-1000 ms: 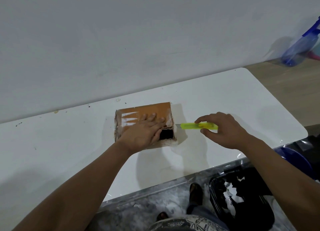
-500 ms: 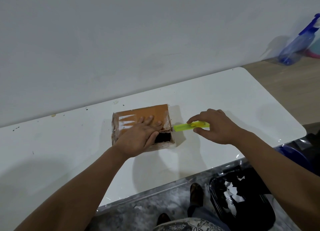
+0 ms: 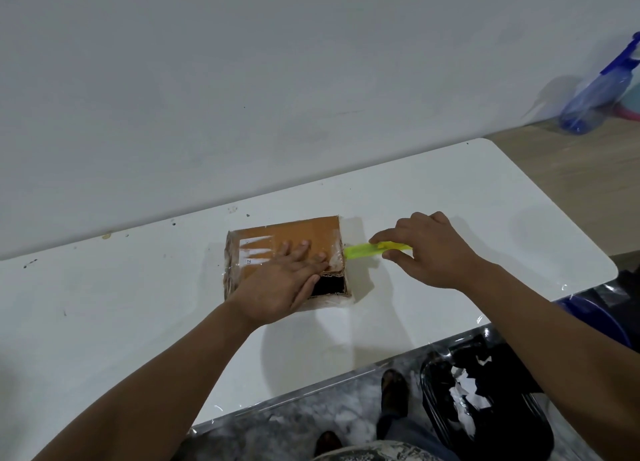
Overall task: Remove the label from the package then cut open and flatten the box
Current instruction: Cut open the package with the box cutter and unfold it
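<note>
One box (image 3: 287,253) sits mid-counter (image 3: 138,305), my left hand (image 3: 277,287) pressing flat on its top. Change: my right hand (image 3: 433,253), its grip pinching the green knife (image 3: 367,250), has moved in, and the tip now meets the right top edge. Near-right corner already gapes dark, so I judge cutting underway. Label scraps remain on top; bin (image 3: 485,408) below.

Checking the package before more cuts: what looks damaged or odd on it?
The box gapes at its near right corner, a dark hole with ragged cardboard edges. White label scraps cling to its top left. Left hand presses it; right hand holds the cutter.
</note>
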{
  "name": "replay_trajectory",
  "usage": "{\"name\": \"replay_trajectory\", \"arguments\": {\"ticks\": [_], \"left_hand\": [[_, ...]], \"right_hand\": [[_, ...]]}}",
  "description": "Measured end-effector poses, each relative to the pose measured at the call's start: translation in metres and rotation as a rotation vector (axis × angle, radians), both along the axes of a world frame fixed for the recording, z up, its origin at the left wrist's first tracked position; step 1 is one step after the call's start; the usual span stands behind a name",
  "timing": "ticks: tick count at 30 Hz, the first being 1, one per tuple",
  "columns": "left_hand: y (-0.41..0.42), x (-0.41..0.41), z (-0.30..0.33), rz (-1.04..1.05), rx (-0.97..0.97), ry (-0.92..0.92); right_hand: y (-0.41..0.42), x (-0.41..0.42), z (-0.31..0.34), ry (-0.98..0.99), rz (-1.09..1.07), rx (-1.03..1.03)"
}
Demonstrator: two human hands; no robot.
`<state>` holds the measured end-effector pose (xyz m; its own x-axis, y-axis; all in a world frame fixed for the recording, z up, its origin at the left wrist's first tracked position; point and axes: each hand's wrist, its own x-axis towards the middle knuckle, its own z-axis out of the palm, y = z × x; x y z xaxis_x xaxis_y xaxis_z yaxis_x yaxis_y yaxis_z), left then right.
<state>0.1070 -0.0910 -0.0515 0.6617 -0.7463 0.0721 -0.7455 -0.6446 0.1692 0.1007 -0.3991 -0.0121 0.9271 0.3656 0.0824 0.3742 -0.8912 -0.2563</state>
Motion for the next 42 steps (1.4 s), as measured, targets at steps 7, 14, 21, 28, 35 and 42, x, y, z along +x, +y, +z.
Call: {"name": "replay_trajectory", "arguments": {"ticks": [7, 14, 21, 28, 35, 42], "left_hand": [[0.000, 0.003, 0.001, 0.021, -0.007, -0.006], [0.000, 0.001, -0.002, 0.018, 0.015, -0.010], [-0.002, 0.000, -0.002, 0.078, -0.078, -0.059], [-0.002, -0.002, -0.003, 0.088, -0.117, -0.114], [-0.002, -0.001, -0.005, 0.089, -0.104, -0.064], [-0.004, -0.001, -0.005, 0.100, -0.097, -0.056]], "right_hand": [[0.007, 0.007, -0.009, -0.026, -0.048, -0.008], [0.005, 0.013, -0.011, -0.103, -0.033, -0.058], [0.005, 0.003, -0.020, -0.124, -0.049, -0.070], [0.003, 0.002, -0.018, -0.159, -0.038, -0.120], [0.011, -0.010, -0.006, 0.262, -0.259, 0.331], [0.020, -0.010, 0.014, 0.965, -0.687, 1.152]]}}
